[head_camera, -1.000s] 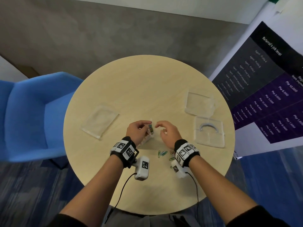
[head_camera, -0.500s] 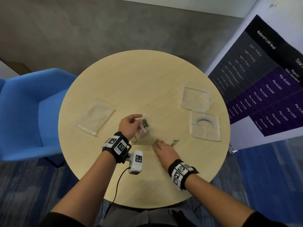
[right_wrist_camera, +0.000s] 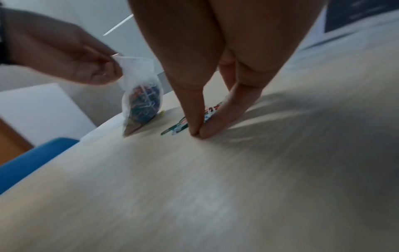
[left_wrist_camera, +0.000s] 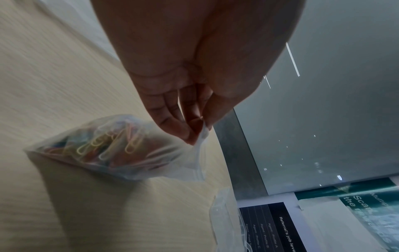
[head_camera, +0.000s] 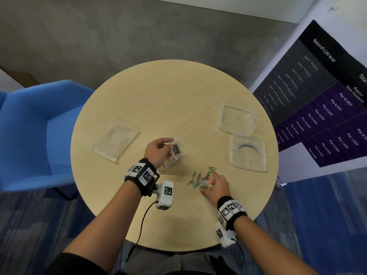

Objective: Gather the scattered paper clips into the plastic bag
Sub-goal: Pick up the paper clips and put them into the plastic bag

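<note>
A small clear plastic bag holding several coloured paper clips stands on the round wooden table. My left hand pinches its top edge. The left wrist view shows the pinch and the bag bulging with clips. A loose pile of paper clips lies to the right of the bag. My right hand rests on that pile. In the right wrist view its thumb and a straight finger meet on the tabletop beside the clips; no clip shows between them. The bag hangs from the left hand.
Three clear plastic cases lie on the table: one at the left, one at the far right, and one with a curved grey piece. A blue chair stands on the left, a dark poster on the right.
My right hand left the bag's mouth and came down to the right onto the clip pile. The left hand kept hold of the bag.
</note>
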